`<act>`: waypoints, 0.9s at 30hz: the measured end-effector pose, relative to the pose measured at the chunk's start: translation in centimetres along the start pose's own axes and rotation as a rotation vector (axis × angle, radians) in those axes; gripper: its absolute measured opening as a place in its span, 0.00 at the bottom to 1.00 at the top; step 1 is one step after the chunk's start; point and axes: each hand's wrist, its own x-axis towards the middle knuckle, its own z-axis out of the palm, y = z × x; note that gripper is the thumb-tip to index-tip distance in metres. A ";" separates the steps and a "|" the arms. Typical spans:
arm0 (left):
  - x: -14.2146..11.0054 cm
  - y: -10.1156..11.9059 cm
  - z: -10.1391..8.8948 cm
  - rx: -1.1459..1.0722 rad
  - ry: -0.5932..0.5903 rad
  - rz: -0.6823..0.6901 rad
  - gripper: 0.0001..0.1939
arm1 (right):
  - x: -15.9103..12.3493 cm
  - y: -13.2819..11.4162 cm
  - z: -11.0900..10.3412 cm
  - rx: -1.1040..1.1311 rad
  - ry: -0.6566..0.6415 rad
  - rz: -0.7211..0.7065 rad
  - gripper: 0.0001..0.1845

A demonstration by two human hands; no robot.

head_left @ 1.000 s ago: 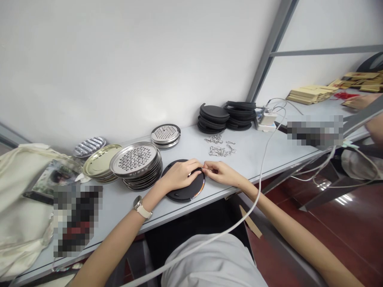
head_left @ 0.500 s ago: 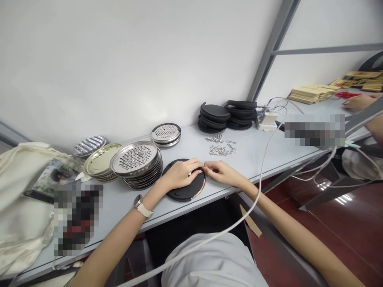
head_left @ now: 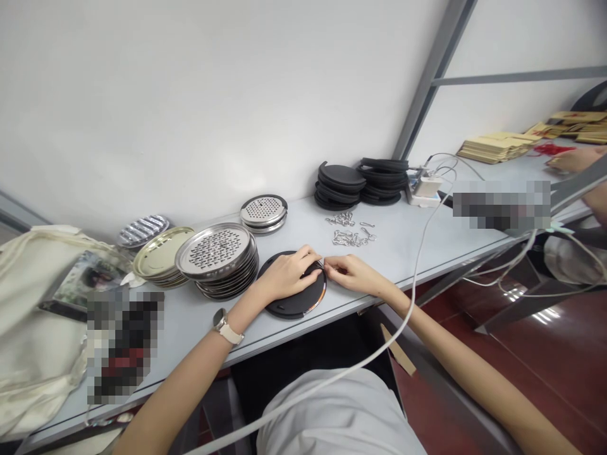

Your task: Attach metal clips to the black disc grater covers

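Observation:
A round black disc (head_left: 289, 306) with a shiny metal rim along its right side lies near the table's front edge. My left hand (head_left: 291, 272) lies over it, fingers bent toward its upper right rim and thumb on its face. At that rim my right hand (head_left: 344, 272) is closed in a pinch, its fingertips close to those of the left. Whatever sits between the right fingertips is too small to make out. Small silver clips (head_left: 349, 238) are scattered behind the hands. Just left of the disc rises a stack of round metal grater plates (head_left: 215, 249).
Another short stack of grater plates (head_left: 263, 212) and black round discs (head_left: 339, 183) stand along the wall. Gold-coloured round plates (head_left: 164, 253) are at left, beside a cloth bag (head_left: 33, 316). A white cable (head_left: 412, 278) crosses in front. Another person's hand (head_left: 576, 159) shows far right.
The left fingers have shifted slightly at the disc's upper rim. The right hand keeps its pinch there, and the disc stays in place.

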 end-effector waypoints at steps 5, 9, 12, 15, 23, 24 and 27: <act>0.0 0.1 -0.1 0.006 -0.008 -0.002 0.14 | 0.0 0.0 0.0 -0.025 -0.003 -0.007 0.17; 0.0 0.0 0.0 0.000 -0.001 -0.007 0.13 | 0.0 0.1 0.0 -0.025 0.004 -0.008 0.17; 0.0 -0.1 0.1 -0.018 -0.007 -0.007 0.13 | 0.0 0.2 0.1 -0.020 0.009 -0.009 0.16; 0.0 -0.2 0.1 -0.034 -0.010 -0.003 0.12 | 0.0 0.1 0.0 -0.018 0.008 -0.002 0.16; 0.0 -0.3 0.2 -0.094 0.003 0.023 0.12 | -0.1 0.1 0.0 -0.009 0.007 0.009 0.15; 0.0 -0.3 0.2 -0.103 0.004 0.029 0.12 | -0.1 0.1 0.0 -0.006 0.007 0.009 0.16; 0.0 -0.4 0.2 -0.119 0.004 0.040 0.11 | -0.1 0.1 0.0 0.001 0.002 0.014 0.16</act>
